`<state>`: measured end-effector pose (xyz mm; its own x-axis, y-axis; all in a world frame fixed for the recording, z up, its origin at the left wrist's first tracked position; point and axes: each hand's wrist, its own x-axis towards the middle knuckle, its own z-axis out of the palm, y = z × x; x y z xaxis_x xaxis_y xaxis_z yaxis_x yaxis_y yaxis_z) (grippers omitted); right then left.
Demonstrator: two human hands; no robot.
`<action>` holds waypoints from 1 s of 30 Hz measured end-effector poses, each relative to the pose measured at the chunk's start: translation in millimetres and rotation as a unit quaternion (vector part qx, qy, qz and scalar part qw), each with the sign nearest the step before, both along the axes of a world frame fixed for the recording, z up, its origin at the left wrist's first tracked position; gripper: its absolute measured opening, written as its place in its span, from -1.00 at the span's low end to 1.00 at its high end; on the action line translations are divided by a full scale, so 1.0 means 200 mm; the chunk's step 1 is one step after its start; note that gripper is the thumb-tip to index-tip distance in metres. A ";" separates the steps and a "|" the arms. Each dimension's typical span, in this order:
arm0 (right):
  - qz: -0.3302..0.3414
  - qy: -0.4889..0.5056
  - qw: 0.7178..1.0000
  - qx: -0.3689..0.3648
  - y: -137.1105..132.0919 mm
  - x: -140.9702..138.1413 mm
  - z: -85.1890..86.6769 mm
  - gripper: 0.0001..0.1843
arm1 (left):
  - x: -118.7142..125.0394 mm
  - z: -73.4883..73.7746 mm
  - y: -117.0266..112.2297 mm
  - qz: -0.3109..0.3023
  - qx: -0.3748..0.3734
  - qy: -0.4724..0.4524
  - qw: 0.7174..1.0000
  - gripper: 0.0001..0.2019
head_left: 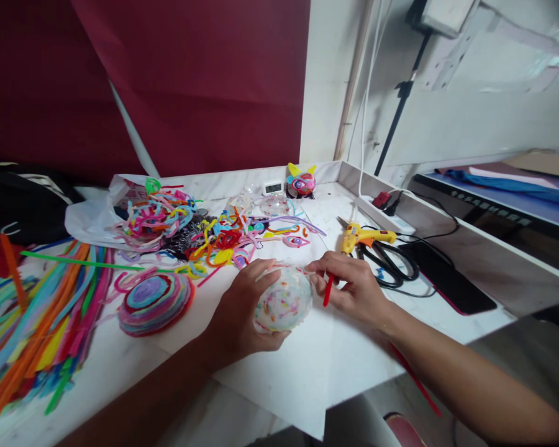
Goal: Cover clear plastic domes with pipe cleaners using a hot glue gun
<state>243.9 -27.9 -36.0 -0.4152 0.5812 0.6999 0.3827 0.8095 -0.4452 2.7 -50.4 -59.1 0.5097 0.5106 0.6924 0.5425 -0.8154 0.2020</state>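
My left hand (233, 313) is wrapped around a translucent, rounded plastic shell (286, 299) with coloured specks over it, held above the white table. At the shell's right edge, the fingers of my right hand (349, 285) are pinched on a red pipe cleaner (328, 290), whose short end points down. A longer red length (414, 379) shows below my right forearm. Left of my left hand lies a dome coiled from pipe cleaners (156, 302), with purple, red and blue rings. Whether the red pipe cleaner touches the shell, I cannot tell.
Straight pipe cleaners (60, 310) spread across the left side, with tangled scraps (156, 214) behind. A yellow glue gun (366, 236), black-handled scissors (407, 267) and a phone (447, 276) lie right. At the back are a small clock (273, 188) and a yellow-eared ball (302, 184).
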 end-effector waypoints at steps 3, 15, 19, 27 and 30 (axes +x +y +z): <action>0.011 -0.016 1.000 0.020 0.00 0.00 -0.01 -0.85 | 0.00 0.00 0.00 -0.003 0.006 0.007 1.000 -0.16; -0.056 -0.147 0.976 0.154 -0.01 0.01 -0.03 -0.73 | 0.01 -0.01 -0.01 -0.012 0.002 0.030 0.999 -0.19; -0.040 -0.118 0.985 0.123 -0.02 0.00 -0.02 -0.76 | 0.01 -0.02 -0.01 -0.018 -0.014 0.019 1.000 -0.15; -0.070 -0.027 0.994 0.080 0.00 0.02 -0.01 -0.91 | 0.01 0.00 -0.01 -0.018 -0.029 -0.010 0.999 -0.14; -0.060 0.002 0.998 0.024 0.02 0.03 0.00 -0.90 | 0.00 0.00 -0.01 0.004 -0.063 -0.044 0.997 -0.12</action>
